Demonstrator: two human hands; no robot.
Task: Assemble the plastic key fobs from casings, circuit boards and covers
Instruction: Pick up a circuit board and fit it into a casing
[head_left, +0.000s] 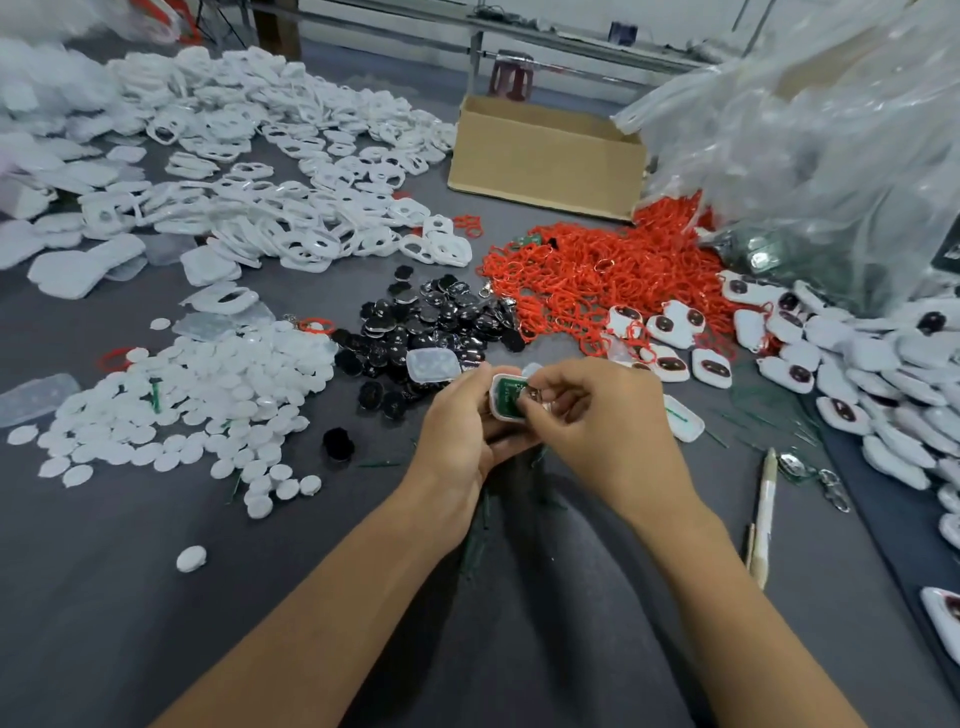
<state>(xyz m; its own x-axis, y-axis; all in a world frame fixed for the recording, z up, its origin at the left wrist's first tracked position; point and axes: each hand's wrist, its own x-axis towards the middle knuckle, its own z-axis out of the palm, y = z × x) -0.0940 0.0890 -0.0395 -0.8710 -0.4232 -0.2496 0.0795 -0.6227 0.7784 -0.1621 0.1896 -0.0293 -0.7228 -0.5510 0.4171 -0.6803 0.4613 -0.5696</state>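
Assembly workshop: heaped plastic parts (270, 208)

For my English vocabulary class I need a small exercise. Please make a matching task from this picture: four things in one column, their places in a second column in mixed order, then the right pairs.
Things
1. cardboard box
2. red loops
3. black discs
4. pen

Places
A. between the white round covers and the red loops
B. near right, beside the metal clips
C. at the back, left of the clear plastic bag
D. directly in front of the box

Pairs: 1-C, 2-D, 3-A, 4-B
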